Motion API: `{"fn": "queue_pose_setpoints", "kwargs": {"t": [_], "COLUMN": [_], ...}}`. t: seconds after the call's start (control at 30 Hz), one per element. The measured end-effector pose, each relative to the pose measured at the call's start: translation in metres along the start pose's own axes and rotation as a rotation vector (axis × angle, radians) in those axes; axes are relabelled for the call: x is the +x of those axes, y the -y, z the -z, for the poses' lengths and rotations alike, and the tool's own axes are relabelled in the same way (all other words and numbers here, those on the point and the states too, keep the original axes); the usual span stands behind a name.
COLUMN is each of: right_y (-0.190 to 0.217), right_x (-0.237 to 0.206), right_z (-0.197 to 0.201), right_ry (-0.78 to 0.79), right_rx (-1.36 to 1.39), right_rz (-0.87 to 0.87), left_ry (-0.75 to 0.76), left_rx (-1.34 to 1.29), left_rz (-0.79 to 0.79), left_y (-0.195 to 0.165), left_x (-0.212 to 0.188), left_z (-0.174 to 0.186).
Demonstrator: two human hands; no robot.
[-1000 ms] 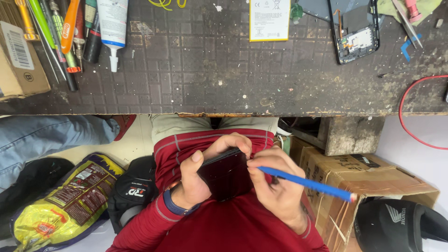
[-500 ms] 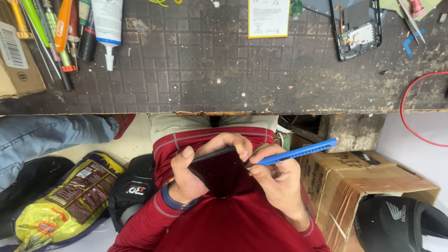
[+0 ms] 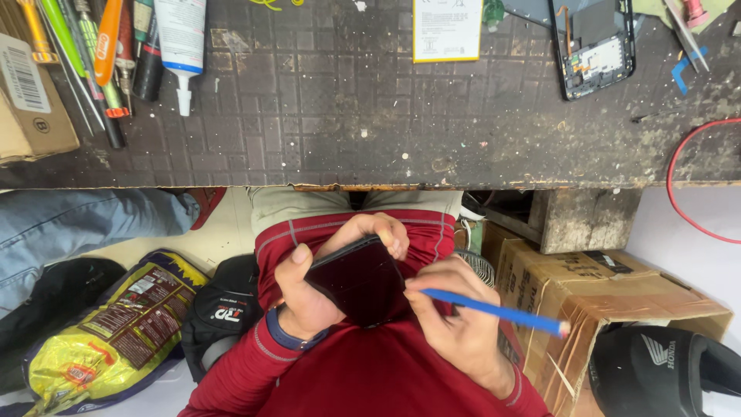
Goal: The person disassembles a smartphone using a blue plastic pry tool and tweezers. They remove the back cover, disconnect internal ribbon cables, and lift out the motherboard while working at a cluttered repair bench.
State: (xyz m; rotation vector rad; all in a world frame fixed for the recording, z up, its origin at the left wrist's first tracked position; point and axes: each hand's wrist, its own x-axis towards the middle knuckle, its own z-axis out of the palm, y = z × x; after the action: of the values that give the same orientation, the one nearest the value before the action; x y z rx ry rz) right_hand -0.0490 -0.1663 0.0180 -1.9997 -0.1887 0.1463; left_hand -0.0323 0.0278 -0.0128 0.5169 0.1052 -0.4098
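Two hands meet at the lower centre of the frame, over a red-sweatered lap. Left hand (image 3: 309, 289) cradles a dark phone (image 3: 360, 279), its fingers (image 3: 384, 229) curled around the top edge and thumb along the left side. Right hand (image 3: 455, 324) has its fingers pinching a blue rod-like tool (image 3: 494, 311), the near tip touching the phone's right edge. Above lies the dark tabletop (image 3: 324, 100), with an opened phone (image 3: 596, 44) at upper right.
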Motion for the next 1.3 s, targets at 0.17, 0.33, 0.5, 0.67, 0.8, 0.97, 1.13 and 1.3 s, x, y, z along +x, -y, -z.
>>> {"fn": "queue_pose_setpoints", "kwargs": {"t": [0.17, 0.33, 0.5, 0.67, 0.8, 0.97, 1.13, 1.3], "right_y": [0.002, -0.011, -0.016, -0.004, 0.01, 0.02, 0.029, 0.039], "right_x": [-0.002, -0.014, -0.015, 0.006, 0.026, 0.046, 0.054, 0.075], "right_z": [0.0, 0.001, 0.005, 0.01, 0.022, 0.031, 0.036, 0.053], "right_ry": [-0.017, 0.017, -0.004, -0.188, -0.089, 0.024, 0.102, 0.298], "right_rx": [-0.006, 0.165, 0.481, 0.705, 0.647, 0.532, 0.527, 0.49], "right_rz": [0.111, -0.035, -0.213, -0.04, -0.008, -0.107, -0.175, -0.287], "left_ry": [0.028, 0.097, 0.151, 0.136, 0.196, 0.22, 0.24, 0.281], "left_rx": [-0.193, -0.049, 0.032, 0.217, 0.342, 0.334, 0.344, 0.376], "left_rz": [0.081, 0.071, 0.06, 0.057, 0.053, 0.081, 0.075, 0.055], "left_y": [0.0, -0.001, -0.005, -0.01, -0.011, -0.011, -0.008, -0.005], "left_x": [-0.002, -0.002, -0.003, -0.002, 0.001, 0.003, 0.003, 0.006], "left_z": [-0.001, 0.001, -0.003, -0.012, -0.015, -0.014, -0.013, -0.012]}}
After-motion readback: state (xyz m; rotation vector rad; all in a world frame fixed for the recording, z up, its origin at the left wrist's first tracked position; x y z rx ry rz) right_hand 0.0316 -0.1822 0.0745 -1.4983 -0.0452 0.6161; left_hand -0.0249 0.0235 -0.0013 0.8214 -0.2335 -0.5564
